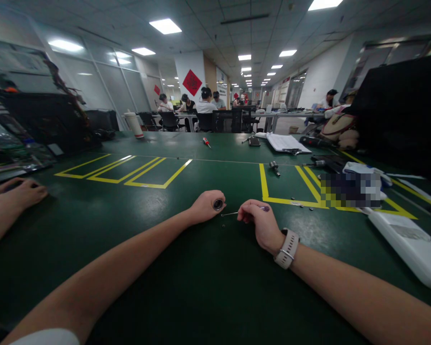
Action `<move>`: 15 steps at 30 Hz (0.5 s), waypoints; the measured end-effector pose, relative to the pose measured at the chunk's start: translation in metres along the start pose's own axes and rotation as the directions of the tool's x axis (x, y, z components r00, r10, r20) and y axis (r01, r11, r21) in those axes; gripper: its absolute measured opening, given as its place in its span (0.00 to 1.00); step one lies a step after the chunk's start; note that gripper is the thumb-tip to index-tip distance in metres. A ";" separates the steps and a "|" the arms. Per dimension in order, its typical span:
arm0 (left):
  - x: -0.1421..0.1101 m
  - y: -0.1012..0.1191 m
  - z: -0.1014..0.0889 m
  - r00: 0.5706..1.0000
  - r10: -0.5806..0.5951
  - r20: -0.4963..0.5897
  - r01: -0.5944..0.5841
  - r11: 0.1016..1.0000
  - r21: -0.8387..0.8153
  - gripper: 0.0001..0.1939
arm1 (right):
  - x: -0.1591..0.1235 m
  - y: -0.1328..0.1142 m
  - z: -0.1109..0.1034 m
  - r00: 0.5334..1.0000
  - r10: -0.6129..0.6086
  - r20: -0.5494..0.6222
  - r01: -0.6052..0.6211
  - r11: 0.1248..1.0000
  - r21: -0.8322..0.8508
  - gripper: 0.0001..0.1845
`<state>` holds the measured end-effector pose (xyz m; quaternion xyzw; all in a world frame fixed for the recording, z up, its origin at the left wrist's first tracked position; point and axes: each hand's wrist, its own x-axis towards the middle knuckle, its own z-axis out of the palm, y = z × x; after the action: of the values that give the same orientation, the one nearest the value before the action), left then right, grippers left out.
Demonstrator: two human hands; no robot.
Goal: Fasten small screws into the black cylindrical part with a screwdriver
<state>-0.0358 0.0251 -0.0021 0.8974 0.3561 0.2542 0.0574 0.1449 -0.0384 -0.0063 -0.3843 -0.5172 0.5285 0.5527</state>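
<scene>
My left hand (206, 207) is closed around a dark, round hollow metal part (218, 205), with its open end facing me. My right hand (256, 218) grips a thin screwdriver (230, 213) whose purple end (265, 209) sticks out past the fingers. The shaft points left, its tip just below the metal part and apart from it. At the tip is something tiny that I cannot make out. Below it, a small ring-like piece (223, 225) lies on the green table (215, 287).
Several small dark pieces and a metal fitting (274, 167) lie by the yellow tape (290, 201) on the right. Farther back are a red screwdriver (206, 142) and a clipboard (287, 143). A white device (409, 239) sits at right. Another person's hands (17, 194) rest at left.
</scene>
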 end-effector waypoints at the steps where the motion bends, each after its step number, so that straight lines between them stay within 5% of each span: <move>1: 0.000 0.000 0.000 1.000 0.000 0.003 0.000 1.000 0.002 0.05 | 0.000 0.001 0.000 1.000 -0.009 -0.006 0.009 1.000 -0.013 0.10; 15: 0.000 0.001 -0.002 1.000 0.006 0.031 -0.006 1.000 -0.003 0.05 | -0.004 -0.005 0.003 0.994 -0.103 -0.019 0.091 0.940 -0.330 0.18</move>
<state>-0.0358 0.0242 -0.0001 0.9021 0.3524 0.2409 0.0633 0.1436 -0.0433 -0.0020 -0.4544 -0.6063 0.4000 0.5156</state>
